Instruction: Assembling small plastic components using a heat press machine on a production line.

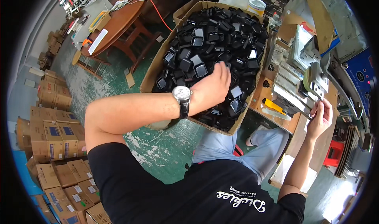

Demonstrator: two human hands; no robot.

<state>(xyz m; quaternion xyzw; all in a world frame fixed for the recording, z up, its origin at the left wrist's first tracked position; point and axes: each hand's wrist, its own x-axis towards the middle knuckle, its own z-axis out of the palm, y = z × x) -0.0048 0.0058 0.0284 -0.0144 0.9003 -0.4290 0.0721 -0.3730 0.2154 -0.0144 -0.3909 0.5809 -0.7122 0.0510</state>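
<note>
My left hand (213, 83) reaches over a large cardboard box (157, 62) heaped with small black plastic cases (185, 63), several with shiny grey faces. Its fingers are bent down into the pile near the middle, and what they grip, if anything, is hidden. Off to the right, my right hand (321, 117) is at the near edge of a bench-top press machine (314, 82). Thumb and fingers are pinched together there, beside the metal fixture (290, 84). Whatever lies between those fingertips is too small to name.
A yellow-handled cutter (273, 105) lies on the wooden bench (258, 94) by the machine. A white tub (256, 6) stands behind the large box. Stacked cartons (59, 133) line the left side. A round wooden table (122, 23) is at the far left, and a red stool (334, 153) at right.
</note>
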